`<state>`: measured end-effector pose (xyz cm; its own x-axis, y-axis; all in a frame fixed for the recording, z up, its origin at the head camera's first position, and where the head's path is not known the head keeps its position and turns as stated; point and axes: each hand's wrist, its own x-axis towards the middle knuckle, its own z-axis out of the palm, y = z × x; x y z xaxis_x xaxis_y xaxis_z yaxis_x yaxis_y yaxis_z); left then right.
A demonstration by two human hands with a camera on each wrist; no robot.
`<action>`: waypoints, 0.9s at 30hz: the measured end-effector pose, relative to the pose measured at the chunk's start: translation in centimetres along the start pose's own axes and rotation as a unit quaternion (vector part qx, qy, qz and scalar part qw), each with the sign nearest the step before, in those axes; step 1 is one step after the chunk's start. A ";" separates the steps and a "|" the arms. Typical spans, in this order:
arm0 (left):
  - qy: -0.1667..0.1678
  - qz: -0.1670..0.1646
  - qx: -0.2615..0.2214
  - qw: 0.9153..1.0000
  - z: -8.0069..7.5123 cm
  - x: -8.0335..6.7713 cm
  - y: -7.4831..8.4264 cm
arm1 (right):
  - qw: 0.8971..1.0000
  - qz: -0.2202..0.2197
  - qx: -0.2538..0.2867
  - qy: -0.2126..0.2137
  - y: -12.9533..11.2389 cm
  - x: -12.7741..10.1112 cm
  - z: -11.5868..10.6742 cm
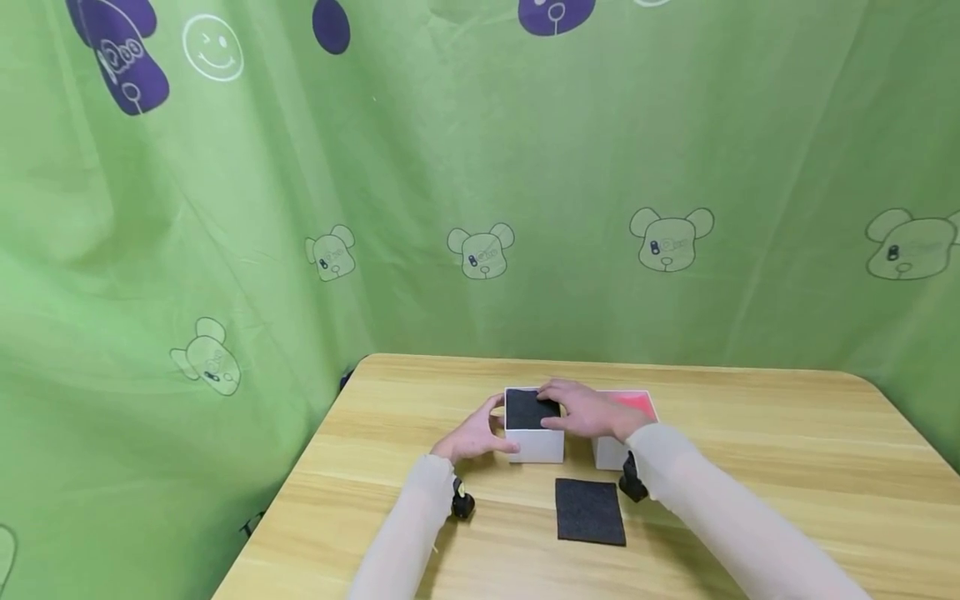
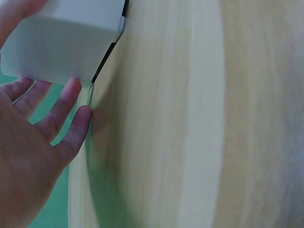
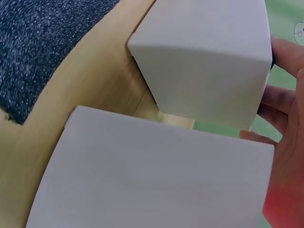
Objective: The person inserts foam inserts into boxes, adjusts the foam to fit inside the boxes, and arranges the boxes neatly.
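Dark grey felt, a loose square (image 1: 590, 511), lies flat on the pale wooden table (image 1: 750, 467), nearest the person and apart from both hands. Just beyond it stands a small white box (image 1: 534, 443) with a second dark pad (image 1: 527, 409) seated in its open top. The left hand (image 1: 475, 435) cups the box's left wall, fingers loosely bent against it, a grip that steadies rather than clamps. The right hand (image 1: 590, 410) lies over the top with fairly straight fingers pressing the pad's far edge. Pressed unevenly, the pad could tilt and jam, or the light box could slide away from the left hand. Just beside the box on the right sits another white box with a red lining (image 1: 634, 403), partly under the right wrist. Green printed curtain (image 1: 480, 208) hangs behind.
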<state>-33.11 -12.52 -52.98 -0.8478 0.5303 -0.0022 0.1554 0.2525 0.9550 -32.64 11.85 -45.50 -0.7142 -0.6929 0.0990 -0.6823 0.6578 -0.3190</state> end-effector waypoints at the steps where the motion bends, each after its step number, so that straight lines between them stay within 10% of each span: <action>1: 0.001 0.001 -0.001 1.000 0.0 0.0 0.0 | 1.000 0.002 0.000 0.002 0.0 0.0 0.0; 27: 0.007 0.004 -0.009 1.000 0.2 0.0 -0.2 | 0.999 0.006 0.006 0.032 1.1 -1.0 -0.1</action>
<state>-33.06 -12.40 -53.21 -0.8537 0.5206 0.0090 0.1524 0.2333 0.9604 -32.73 13.28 -45.83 -0.7313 -0.6641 0.1556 -0.6719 0.6623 -0.3315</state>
